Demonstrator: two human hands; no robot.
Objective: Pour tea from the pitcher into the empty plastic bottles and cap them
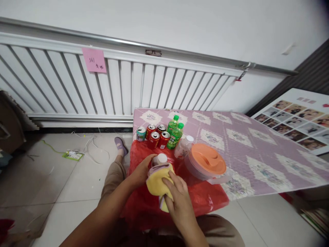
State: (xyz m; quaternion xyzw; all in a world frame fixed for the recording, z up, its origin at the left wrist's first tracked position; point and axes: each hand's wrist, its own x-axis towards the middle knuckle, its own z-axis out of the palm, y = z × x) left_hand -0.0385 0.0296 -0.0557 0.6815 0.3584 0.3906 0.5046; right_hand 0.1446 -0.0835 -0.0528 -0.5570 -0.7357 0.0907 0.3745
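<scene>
The left hand [142, 171] is curled around the side of a white-capped bottle [161, 158], whose lower part is hidden behind a folded yellow cloth [158, 181] with purple edging. The right hand [178, 195] is partly closed on that cloth, its fingers bent over the front and pressing it against the bottle; how far the thumb wraps around is hard to tell. Both hands are above a red plastic sheet [208, 200] spread over the near left end of the counter [246, 144], which has a purple, flower-patterned cover. Just beyond the hands, four red cans [154, 140] stand close together, with a light blue can [141, 134] at their left. To the right of the cans are two green bottles [175, 135], upright, then a clear bottle [183, 147] with a white cap. Beside it, nearer the person, is a clear pitcher [196, 169] with an orange lid [208, 159]. A white radiator [159, 84] lines the wall behind, with a pink note [94, 60] on it.
</scene>
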